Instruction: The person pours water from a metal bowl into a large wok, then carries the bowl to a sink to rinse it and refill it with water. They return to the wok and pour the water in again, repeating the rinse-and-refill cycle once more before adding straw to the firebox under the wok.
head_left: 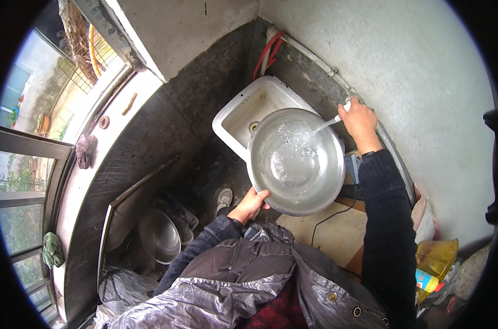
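A round metal basin (273, 181) rests over the near right part of a white sink (228, 113). My left hand (251, 204) grips the basin's near left rim, thumb on top. Water runs from a tap (340, 117) on the wall side into the basin, where it splashes and lies over the bottom. My right hand (359, 121) is closed around the tap, above the basin's far right edge. Part of the sink, with its drain, shows to the left of the basin.
A red hose (259, 61) hangs in the corner by a wall pipe (310, 55). Another metal basin (160, 236) stands low on the left beside plastic bags (127, 283). A yellow bucket (440, 255) and a bottle (427, 281) are at the lower right. A windowsill (117, 111) runs along the left.
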A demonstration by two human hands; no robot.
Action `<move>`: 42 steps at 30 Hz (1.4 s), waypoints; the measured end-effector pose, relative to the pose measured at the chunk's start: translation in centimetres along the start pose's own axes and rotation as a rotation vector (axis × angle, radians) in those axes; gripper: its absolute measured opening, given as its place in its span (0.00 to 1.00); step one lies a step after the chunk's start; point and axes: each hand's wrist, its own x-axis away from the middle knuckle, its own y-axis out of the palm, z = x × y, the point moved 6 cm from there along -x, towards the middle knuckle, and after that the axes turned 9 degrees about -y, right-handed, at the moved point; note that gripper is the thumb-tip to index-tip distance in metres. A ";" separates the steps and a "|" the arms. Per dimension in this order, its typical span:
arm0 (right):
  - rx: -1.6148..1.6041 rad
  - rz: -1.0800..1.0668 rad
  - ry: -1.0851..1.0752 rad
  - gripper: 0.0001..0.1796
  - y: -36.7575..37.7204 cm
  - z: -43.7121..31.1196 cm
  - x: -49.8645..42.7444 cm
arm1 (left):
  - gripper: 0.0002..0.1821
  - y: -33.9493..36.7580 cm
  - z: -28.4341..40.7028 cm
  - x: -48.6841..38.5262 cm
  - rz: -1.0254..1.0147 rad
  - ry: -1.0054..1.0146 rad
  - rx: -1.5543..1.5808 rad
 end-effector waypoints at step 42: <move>-0.772 0.188 0.198 0.21 25.5 9.8 11.8 | 0.27 -0.5 0.3 0.8 -0.022 -0.117 -0.031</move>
